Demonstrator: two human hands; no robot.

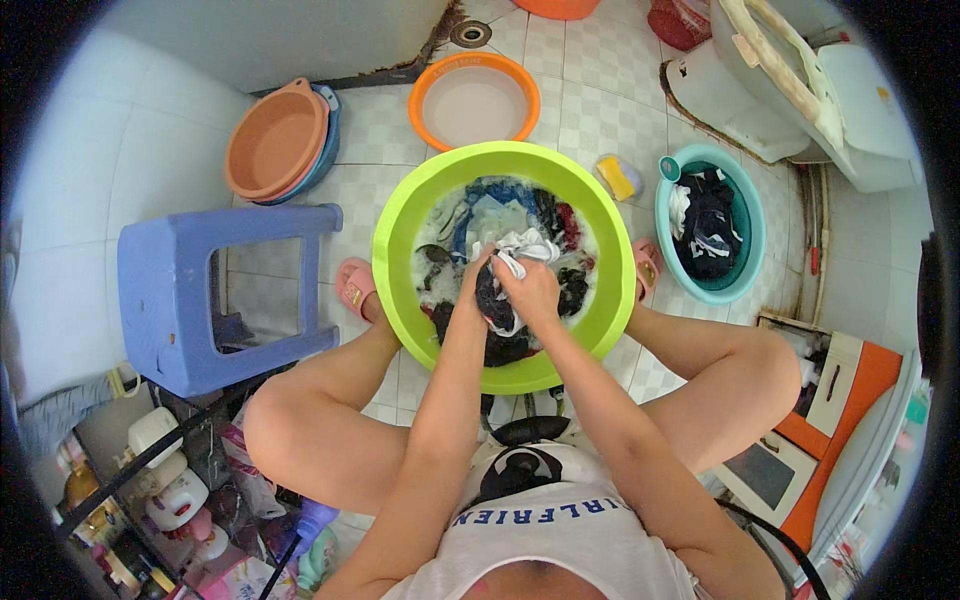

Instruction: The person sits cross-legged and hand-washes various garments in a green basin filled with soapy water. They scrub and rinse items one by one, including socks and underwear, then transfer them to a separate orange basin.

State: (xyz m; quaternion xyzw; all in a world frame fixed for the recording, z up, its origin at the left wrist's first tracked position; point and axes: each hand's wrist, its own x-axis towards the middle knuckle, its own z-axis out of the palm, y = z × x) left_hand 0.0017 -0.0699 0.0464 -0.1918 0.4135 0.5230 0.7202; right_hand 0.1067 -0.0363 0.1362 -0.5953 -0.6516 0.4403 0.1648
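Between my legs stands a large lime-green plastic basin (390, 247) with sudsy water and clothes in it. My left hand (478, 271) and my right hand (531, 289) are close together over its middle, both closed on one black-and-white garment (529, 244). White cloth bunches out beyond my fingers, and a dark part hangs between my wrists. Below it, blue cloth (480, 196) lies at the far side of the water, dark red cloth (568, 225) to the right, and black clothes (506, 349) at the near side. Foam and my hands hide parts of the laundry.
An orange-rimmed basin (474, 142) of cloudy water stands beyond. At right are a yellow brush or soap (616, 177) and a teal basin (756, 247) of dark clothes. Stacked basins (274, 142) and a blue plastic stool (172, 300) stand left. A toilet (739, 97) is at back right.
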